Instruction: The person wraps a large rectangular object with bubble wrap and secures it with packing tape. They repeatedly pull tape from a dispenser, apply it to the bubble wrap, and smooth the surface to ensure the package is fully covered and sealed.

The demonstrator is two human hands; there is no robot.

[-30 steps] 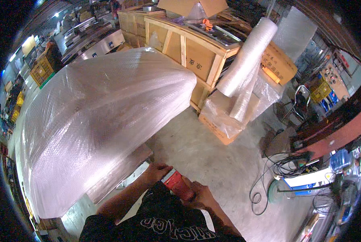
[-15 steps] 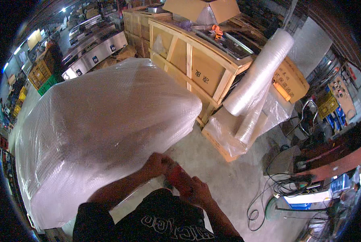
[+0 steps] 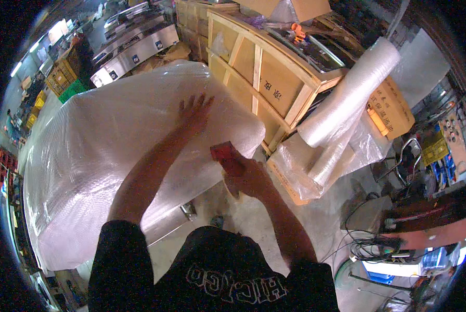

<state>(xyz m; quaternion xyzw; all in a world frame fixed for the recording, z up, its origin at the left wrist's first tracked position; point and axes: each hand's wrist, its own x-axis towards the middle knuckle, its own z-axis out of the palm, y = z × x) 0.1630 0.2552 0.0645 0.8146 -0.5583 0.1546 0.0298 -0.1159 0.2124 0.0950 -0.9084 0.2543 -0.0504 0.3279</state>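
Observation:
A large object wrapped in bubble wrap [image 3: 103, 151] fills the left and middle of the view. My left hand [image 3: 194, 112] lies flat on its top with fingers spread. My right hand [image 3: 243, 174] grips a red tape dispenser [image 3: 223, 153] and holds it against the near right corner of the wrapped object.
A wooden crate [image 3: 269, 78] stands just behind the wrapped object. A roll of bubble wrap [image 3: 350, 93] leans on it, over a plastic-covered box [image 3: 306, 166]. A cardboard box [image 3: 394, 109] sits to the right. Cables [image 3: 368, 244] lie on the concrete floor.
My left hand left the dispenser and reached forward onto the top of the wrapped object. My right hand carried the dispenser up to the object's corner. The view tilted forward.

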